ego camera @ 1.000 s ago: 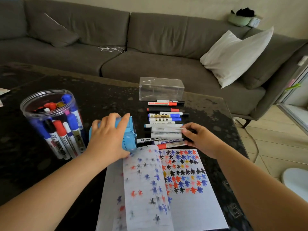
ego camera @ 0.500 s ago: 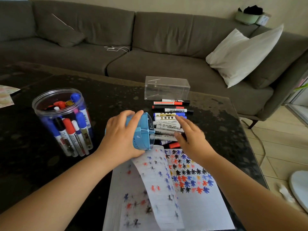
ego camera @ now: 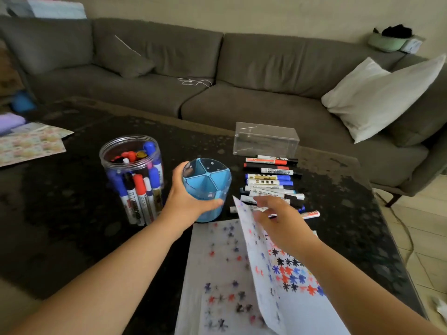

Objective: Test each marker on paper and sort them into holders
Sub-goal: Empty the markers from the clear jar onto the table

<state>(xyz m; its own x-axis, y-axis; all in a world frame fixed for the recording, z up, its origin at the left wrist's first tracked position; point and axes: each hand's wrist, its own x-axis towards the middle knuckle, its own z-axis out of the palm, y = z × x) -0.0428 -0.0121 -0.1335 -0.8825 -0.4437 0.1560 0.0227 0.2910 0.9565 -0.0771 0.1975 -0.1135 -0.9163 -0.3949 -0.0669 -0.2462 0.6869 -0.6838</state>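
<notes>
My left hand [ego camera: 186, 200] grips a blue round holder [ego camera: 208, 181] with divided compartments, standing upright and empty on the dark table [ego camera: 72, 213]. A row of several markers [ego camera: 268, 176] lies to its right. My right hand [ego camera: 283, 221] hovers with fingers spread over the near end of that row and holds nothing that I can see; it is blurred. An open notebook [ego camera: 225, 274] covered in red, blue and black flower marks lies in front, one page [ego camera: 256, 250] standing up beside my right hand.
A clear round jar [ego camera: 131, 180] filled with several markers stands left of the blue holder. A clear rectangular box [ego camera: 266, 139] sits behind the marker row. Patterned paper [ego camera: 29, 143] lies at the far left. A grey sofa with a white pillow [ego camera: 377, 97] lies beyond the table.
The blue holder went from lying on its side to upright in my left hand. My right hand drew back from the markers toward the notebook. The page lifted further.
</notes>
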